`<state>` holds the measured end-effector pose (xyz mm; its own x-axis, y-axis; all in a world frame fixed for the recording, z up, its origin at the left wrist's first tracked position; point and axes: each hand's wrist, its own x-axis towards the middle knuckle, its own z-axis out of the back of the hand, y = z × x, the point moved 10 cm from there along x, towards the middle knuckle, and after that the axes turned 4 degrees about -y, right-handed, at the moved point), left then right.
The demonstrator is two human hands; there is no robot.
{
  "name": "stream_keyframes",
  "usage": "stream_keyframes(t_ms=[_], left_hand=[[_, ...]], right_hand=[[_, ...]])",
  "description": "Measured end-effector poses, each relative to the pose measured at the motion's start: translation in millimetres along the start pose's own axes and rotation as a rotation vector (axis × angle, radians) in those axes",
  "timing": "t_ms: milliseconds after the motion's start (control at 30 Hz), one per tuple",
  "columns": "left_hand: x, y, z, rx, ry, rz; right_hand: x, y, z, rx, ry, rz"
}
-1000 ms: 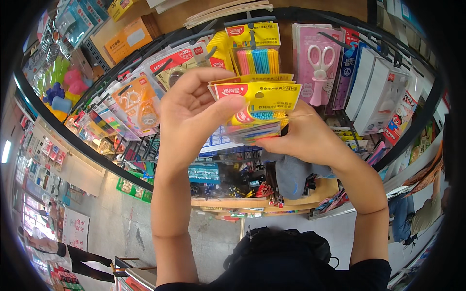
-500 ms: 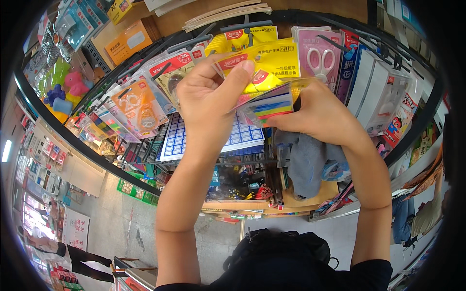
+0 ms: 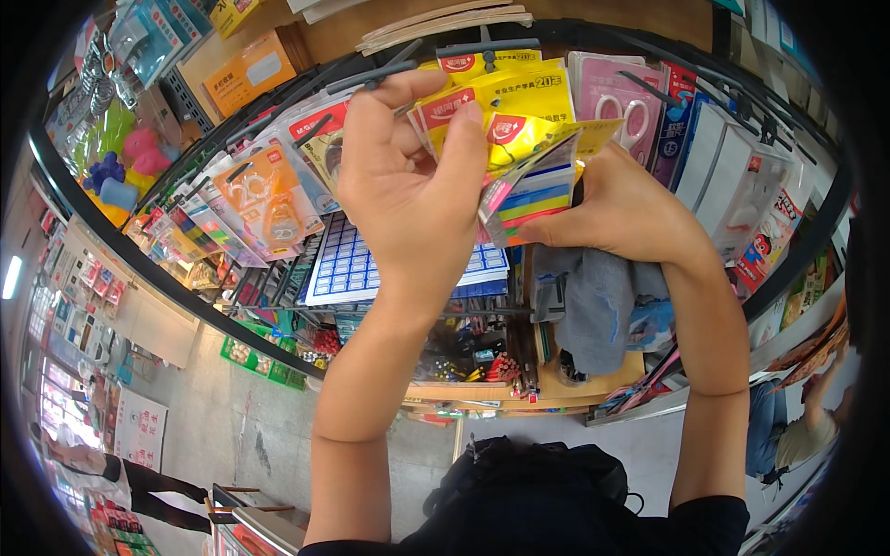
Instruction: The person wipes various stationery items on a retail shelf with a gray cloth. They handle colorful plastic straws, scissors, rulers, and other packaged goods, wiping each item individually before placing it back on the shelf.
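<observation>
My left hand (image 3: 408, 176) has its thumb over the front of a yellow-topped hanging packet (image 3: 510, 100), the fingers curled behind its left edge. My right hand (image 3: 635, 208) pinches another yellow-topped clear packet (image 3: 542, 190), with coloured strips inside, thumb in front. This packet is tilted and its top is folded toward the right. The right fingers are mostly hidden behind it. More yellow packets (image 3: 491, 61) hang on the hook behind. A pink pack with white-handled scissors (image 3: 623, 119) hangs just right of the packets.
An orange tape-dispenser pack (image 3: 269, 199) hangs to the left. Below lie blue-and-white label sheets (image 3: 343, 269). A grey cloth (image 3: 593, 310) hangs under my right hand. Boxed goods (image 3: 732, 185) stand at the right. The rack's black rail (image 3: 185, 310) curves along the near left side.
My left index finger has lifted up and left toward the hook. The right hand's packet has shifted slightly right and turned, showing more of its striped side.
</observation>
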<state>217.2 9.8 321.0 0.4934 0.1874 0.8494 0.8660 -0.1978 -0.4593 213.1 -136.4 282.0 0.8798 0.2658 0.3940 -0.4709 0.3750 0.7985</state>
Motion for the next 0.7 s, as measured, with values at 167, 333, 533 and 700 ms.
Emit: stream_keyframes(t_ms=[167,333,533,700], left_hand=[[-0.7,-6.2,0.8,0.038,0.008,-0.201],[-2.2,-11.5,-4.4,0.216,0.089,-0.284],[0.5,-10.1,-13.2,0.447,0.235,-0.251],[1.1,1.0,-19.3,0.397,0.409,-0.024]], right_hand=[[2.5,1.9,2.3,0.002,0.009,0.106],[3.6,6.5,5.7,-0.080,-0.013,0.172],[10.5,-0.2,6.9,-0.073,0.030,0.177],[18.8,-14.0,16.0,-0.027,-0.036,0.081]])
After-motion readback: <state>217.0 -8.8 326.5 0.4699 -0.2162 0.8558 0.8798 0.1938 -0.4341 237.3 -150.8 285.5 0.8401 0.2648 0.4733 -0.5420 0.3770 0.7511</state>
